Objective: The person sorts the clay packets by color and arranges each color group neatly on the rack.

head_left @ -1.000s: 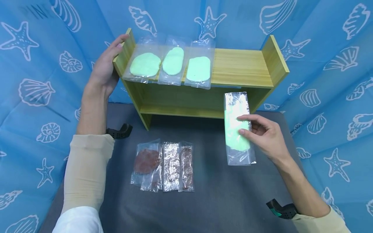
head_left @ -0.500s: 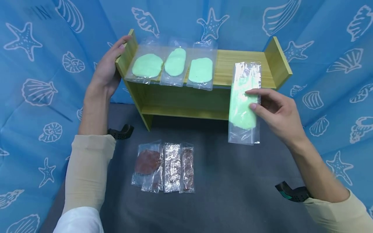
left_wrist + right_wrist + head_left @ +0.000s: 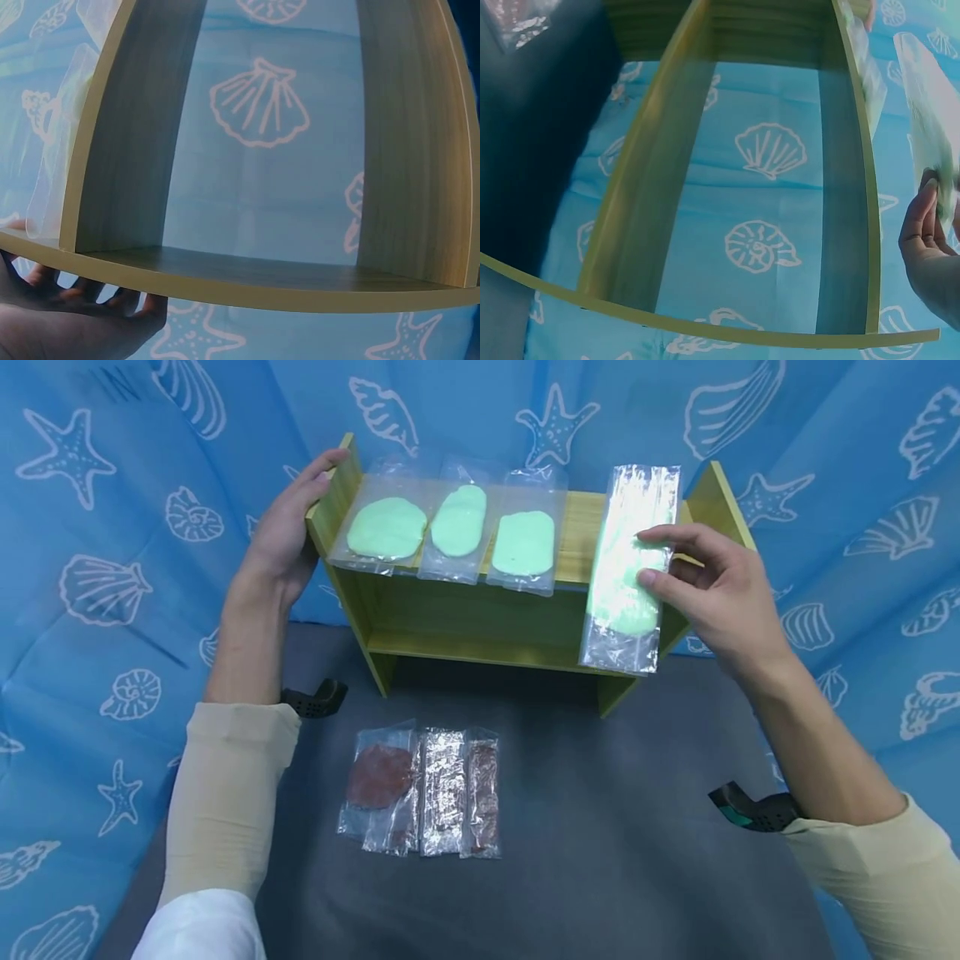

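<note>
My right hand (image 3: 712, 585) pinches, between thumb and fingers, a long clear plastic bag (image 3: 618, 577), shiny and whitened by glare, with a flat pale-green slab, rounded at its lower end, inside. I have it near the right end of the wooden shelf's top board (image 3: 581, 531), its bottom reaching past the front edge. My left hand (image 3: 285, 527) grips the left end panel (image 3: 333, 502).

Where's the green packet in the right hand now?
In the head view, the held packet, pinched in the right hand, overlaps the right end of the wooden shelf, right of three green packets.
</note>
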{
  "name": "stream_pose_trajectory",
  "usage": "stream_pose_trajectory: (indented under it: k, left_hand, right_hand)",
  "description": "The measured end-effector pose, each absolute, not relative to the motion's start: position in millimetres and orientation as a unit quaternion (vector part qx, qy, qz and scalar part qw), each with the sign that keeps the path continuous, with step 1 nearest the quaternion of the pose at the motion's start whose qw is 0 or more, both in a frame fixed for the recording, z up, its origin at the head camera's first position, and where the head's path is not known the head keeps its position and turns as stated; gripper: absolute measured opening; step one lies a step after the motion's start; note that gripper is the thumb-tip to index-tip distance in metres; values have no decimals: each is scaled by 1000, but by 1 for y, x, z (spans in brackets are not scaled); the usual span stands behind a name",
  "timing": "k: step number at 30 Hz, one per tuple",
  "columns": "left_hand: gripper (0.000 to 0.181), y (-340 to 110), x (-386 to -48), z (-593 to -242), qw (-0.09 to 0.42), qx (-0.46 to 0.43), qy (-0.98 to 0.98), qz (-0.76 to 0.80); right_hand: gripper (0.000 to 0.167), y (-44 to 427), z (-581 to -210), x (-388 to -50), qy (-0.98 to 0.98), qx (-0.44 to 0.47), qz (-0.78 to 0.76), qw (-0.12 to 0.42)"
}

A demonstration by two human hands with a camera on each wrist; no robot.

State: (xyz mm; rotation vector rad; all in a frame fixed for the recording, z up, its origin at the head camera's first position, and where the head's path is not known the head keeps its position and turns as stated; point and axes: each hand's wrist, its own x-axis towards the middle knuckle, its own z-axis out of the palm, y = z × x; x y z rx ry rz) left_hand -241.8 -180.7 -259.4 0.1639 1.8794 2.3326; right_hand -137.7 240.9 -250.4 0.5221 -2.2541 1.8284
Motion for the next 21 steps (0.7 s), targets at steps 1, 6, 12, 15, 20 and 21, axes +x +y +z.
stream_pose_trajectory:
  k: [1,6,12,15,20,21]
  left_hand:
    - [39,-180,-242,-259,71,56,625,775]
    - [39,-180,-242,-260,70,59,627,774]
    - [38,-179,-244,-257,67,53,626,775]
    - [38,-178,-245,-256,68,53,626,775]
    - [39,-179,-244,-258,71,51,627,774]
    - [39,-179,-244,-259,72,51,627,774]
  right_hand:
    - [35,240,-249,-140,-768,168,610,99]
    - [36,237,-241,-157,-804,115,576,87]
    - [38,236,-236,-177,-822,75,561,58]
    - [37,236,-236,-185,-829,66,552,59]
    - [38,235,-239,-195,-863,66,497,58]
    - [38,234,-241,-197,-871,68,483,57]
